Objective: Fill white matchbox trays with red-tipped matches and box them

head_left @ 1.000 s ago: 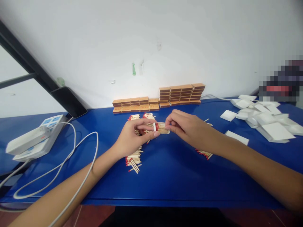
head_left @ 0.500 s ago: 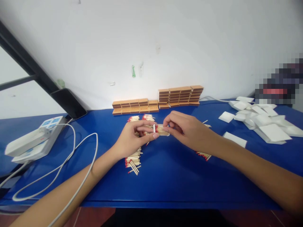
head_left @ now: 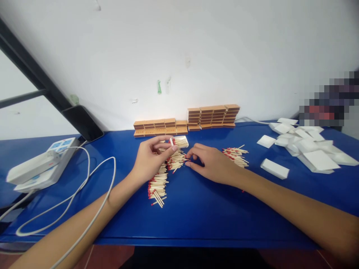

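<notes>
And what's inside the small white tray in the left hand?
Red-headed matches lie in the white tray, heads toward the left hand; anything beneath the top ones is covered.

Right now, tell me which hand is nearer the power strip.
Left. The left hand, holding a tray of matches, is to the right of the power strip; the right hand is farther right.

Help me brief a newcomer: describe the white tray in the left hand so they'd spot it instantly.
Over the blue table, find the left hand near loose matches. It holds a small white tray. Unlike the white pieces heaped at right, it shows red-tipped matches inside.
</notes>
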`<state>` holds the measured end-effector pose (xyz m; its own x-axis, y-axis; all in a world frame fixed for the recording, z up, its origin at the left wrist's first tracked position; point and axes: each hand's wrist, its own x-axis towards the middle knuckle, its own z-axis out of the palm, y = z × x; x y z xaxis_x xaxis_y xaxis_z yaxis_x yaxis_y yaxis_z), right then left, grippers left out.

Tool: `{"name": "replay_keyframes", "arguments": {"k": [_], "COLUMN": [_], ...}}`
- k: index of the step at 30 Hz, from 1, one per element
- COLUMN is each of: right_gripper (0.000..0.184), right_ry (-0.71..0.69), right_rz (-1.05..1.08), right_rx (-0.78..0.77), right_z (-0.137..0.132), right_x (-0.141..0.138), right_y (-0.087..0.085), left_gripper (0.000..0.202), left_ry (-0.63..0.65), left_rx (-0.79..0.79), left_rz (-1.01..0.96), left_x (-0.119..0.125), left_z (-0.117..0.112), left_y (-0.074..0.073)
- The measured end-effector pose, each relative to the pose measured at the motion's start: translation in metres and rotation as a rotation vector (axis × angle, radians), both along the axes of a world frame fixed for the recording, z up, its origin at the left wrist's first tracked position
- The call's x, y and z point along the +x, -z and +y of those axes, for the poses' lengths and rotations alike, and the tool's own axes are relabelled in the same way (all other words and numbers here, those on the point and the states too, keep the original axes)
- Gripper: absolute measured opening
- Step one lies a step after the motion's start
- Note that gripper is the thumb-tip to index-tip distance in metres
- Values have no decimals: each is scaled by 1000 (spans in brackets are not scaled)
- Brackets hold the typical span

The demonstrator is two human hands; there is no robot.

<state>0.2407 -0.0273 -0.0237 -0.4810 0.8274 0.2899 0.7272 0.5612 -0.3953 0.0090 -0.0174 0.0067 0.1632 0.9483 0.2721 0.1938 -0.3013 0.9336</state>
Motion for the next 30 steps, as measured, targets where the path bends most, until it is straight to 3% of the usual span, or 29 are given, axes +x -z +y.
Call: {"name": "replay_keyframes", "arguments": {"k": [20, 30], "right_gripper": [9, 10], "right_ry": [-24, -53], "right_rz": [-79, -173], "right_rx": [-29, -200], "right_z": [4, -1], "right_x": [-4, 26], "right_y": [-2, -24], "left_gripper": [46, 42], "left_ry": [6, -11], "left_rx": [-18, 21], "left_rz": [58, 73], "left_x": [-2, -1], "left_z": [0, -1], "left_y": [1, -3]}}
